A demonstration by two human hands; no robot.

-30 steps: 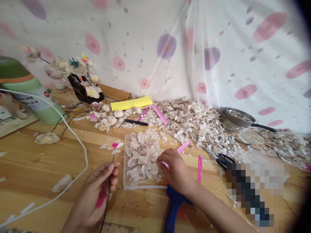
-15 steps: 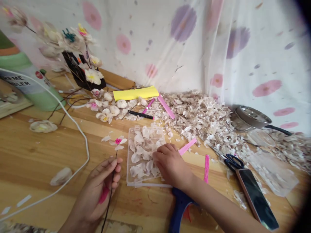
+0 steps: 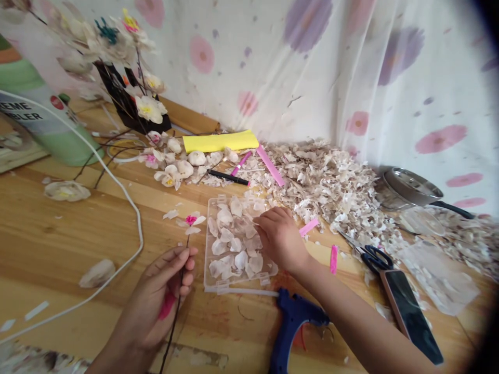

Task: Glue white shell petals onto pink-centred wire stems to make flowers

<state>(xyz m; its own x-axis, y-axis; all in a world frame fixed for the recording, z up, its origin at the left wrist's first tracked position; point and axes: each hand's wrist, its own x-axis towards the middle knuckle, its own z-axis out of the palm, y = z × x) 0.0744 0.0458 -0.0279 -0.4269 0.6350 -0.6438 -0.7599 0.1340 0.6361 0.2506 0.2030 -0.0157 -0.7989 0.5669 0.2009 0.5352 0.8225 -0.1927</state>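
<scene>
Nearest the camera, a blue glue gun lies on the desk just in front of the clear box, probably parked there to be within easy reach. Left of the box, the left hand has its grip closed narrow on a dark wire stem, pinched between thumb and fingertips. It seems to be held low on the wire so that the small pink-centred flower at its tip rests free beside the box's left edge. The box lies open and flat, likely so that the pale petals stay spread out for picking. The right hand rests over the box's right side with fingers curled down onto the petals. Whether its grip has closed on one I cannot tell, and a pink strip pokes out just right of it. Farther right of the box lie a second pink strip, scissors and a phone. A white cable curves well to the left. Behind the box are a black pen, a heap of pale scraps, a yellow sheet and finished flowers.
</scene>
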